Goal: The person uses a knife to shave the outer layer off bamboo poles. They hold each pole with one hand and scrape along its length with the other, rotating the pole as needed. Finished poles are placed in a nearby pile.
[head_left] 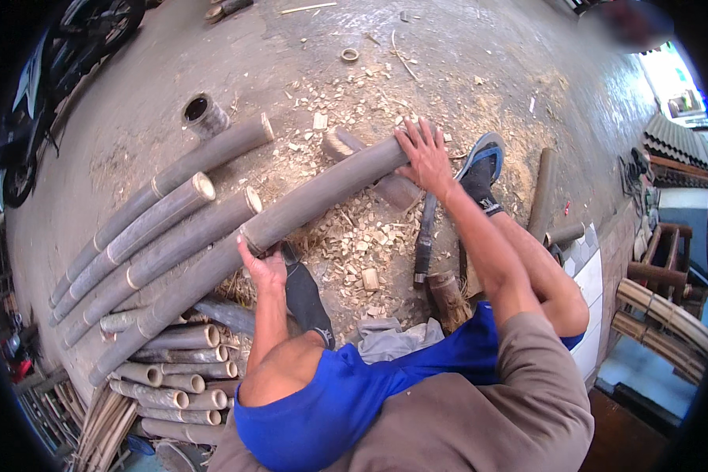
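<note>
Before you, the grey floor [259, 59] is strewn with pale wood chips [370, 244]. On it, to your left, long bamboo poles [156, 219] lie side by side. Farther out you have a small ring [349, 51] and a pale stick [308, 8]; to your right lies a shorter length of bamboo [543, 189].

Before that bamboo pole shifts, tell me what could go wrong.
The bamboo pole crosses over a short bamboo section; that round support might roll and let the pole drop, possibly pinching the left hand gripping it. Also, wood chips litter the floor around the feet, so footing could slip.
</note>
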The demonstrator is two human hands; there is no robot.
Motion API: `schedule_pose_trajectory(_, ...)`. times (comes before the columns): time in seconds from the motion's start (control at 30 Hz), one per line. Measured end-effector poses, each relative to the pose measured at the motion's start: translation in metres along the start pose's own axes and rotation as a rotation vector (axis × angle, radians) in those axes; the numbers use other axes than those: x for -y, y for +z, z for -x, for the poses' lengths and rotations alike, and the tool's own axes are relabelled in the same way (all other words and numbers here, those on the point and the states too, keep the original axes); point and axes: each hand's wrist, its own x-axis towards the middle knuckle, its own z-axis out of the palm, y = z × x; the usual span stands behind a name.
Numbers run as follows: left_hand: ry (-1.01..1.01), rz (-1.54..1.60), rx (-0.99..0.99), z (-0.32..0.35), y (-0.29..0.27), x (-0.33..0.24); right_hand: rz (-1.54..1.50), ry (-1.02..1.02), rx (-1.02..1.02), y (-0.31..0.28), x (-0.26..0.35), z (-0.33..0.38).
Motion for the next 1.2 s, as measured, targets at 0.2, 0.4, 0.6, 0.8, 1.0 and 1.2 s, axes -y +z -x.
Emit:
schedule_pose_trajectory(0.2,-0.087,-0.184,-0.087,0.022,0.010,-0.011,-0.252,0.815,-0.119,0.019,0.059,0.132)
schedule_pose_trajectory(0.4,-0.414,-0.497,0.161,0.028,0.002,-0.032,-0.411,1.041,0.373,0.018,0.094,0.190)
schedule_pose_trajectory(0.6,1.131,-1.592,0.542,0.058,0.090,-0.022,-0.478,0.908,0.420,0.046,0.082,0.206)
schedule_pose_trajectory(0.8,1.067,-2.227,0.727,0.006,0.116,-0.021,-0.647,1.144,0.114,0.042,0.086,0.192)
schedule_pose_trajectory(1.0,0.597,-2.270,0.913,-0.018,0.131,-0.028,-0.601,0.962,-0.231,0.016,0.071,0.168)
schedule_pose_trajectory(1.2,0.355,-2.231,1.029,-0.029,0.149,-0.029,-0.344,0.721,-0.055,0.026,0.015,0.120)
